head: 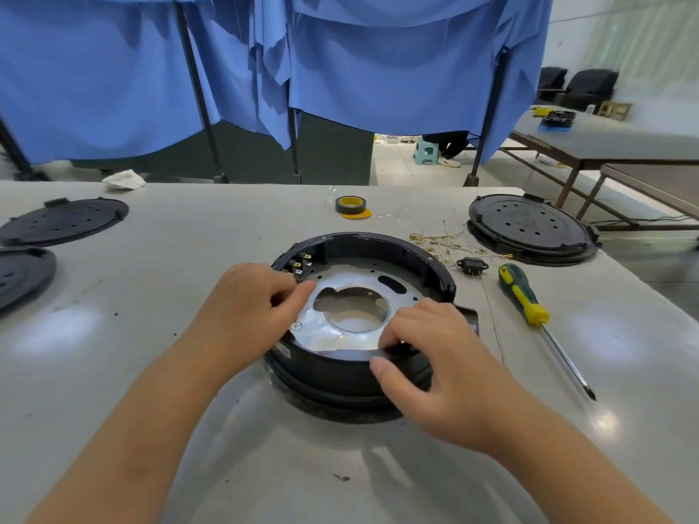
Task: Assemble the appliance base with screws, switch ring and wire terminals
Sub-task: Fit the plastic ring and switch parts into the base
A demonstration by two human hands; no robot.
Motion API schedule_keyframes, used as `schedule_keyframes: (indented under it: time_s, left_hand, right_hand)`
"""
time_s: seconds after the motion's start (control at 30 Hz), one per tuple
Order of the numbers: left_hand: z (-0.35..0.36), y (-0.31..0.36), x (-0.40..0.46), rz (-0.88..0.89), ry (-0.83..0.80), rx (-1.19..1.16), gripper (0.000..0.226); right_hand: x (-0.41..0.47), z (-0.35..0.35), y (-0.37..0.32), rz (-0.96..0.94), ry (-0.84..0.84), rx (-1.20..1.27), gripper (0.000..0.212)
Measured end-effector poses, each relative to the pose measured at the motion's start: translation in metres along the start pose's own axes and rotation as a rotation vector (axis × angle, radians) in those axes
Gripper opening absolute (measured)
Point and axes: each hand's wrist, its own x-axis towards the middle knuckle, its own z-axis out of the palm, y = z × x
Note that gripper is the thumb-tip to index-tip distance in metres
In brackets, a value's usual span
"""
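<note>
- Base: black round housing, open side up, at table centre; silver plate with a large middle hole sits inside.
- Left hand: on the near-left rim, fingers curled, thumb and forefinger pinched together over the plate's edge; what they hold, cannot tell.
- Right hand: grips the near-right rim, fingers curled over the top, thumb pressed on the outer wall.
- Terminals: metal tabs on the inner wall, far left.
- Screw in the plate, near left.
- Wires, small black switch, screwdriver: on the table right of the base.
- Tape roll beyond; black lids at both sides.
</note>
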Motion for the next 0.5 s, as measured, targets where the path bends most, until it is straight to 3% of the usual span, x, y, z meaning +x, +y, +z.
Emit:
schedule_keyframes:
  time_s: [0.2, 0.33, 0.5]
  left_hand:
    - [0.003, 0.02, -0.002, 0.05, 0.047, -0.114, 0.047]
    - [0.012, 0.054, -0.009, 0.127, -0.045, -0.211, 0.04]
    - [0.02, 0.068, -0.018, 0.219, -0.095, -0.048, 0.039]
  right_hand:
    - [0.003, -0.011, 0.007, 0.039, 0.093, 0.09, 0.011]
    - [0.008, -0.021, 0.024, 0.145, 0.137, 0.115, 0.022]
    - [0.008, -0.016, 0.023, 0.117, 0.133, 0.108, 0.016]
